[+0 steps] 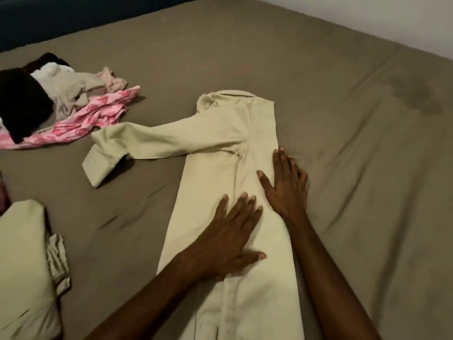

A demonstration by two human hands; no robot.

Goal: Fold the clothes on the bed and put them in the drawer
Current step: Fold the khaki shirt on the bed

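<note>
Far left, near edge: a folded pale garment (22, 266) is seen lying on the bed (343, 119), with a striped cloth (58, 261) tucked beside and partly under it. Whether it is a finished fold cannot be told for sure.

Upper left: a loose pile of unfolded clothes (56, 99) is noted, with black, white, beige and pink printed pieces heaped together, well apart from the hands.

Centre: a beige long-sleeved shirt (230, 143) is laid lengthwise on the bed, collar away from the person. Its right side is already turned in to a straight edge; the left sleeve (137, 143) is still spread out toward the pile, its cuff doubled over.

On the shirt body, the left hand (230, 236) is pressed flat, fingers straight and spread, nothing gripped. Just beside it, the right hand (285, 185) is laid flat along the folded right edge, fingers extended, likewise holding nothing.

Step judged in hand: smoothing the first lengthwise fold of the shirt. The next move is judged to call for the left sleeve to be taken up and brought across the body. No drawer is in view.
</note>
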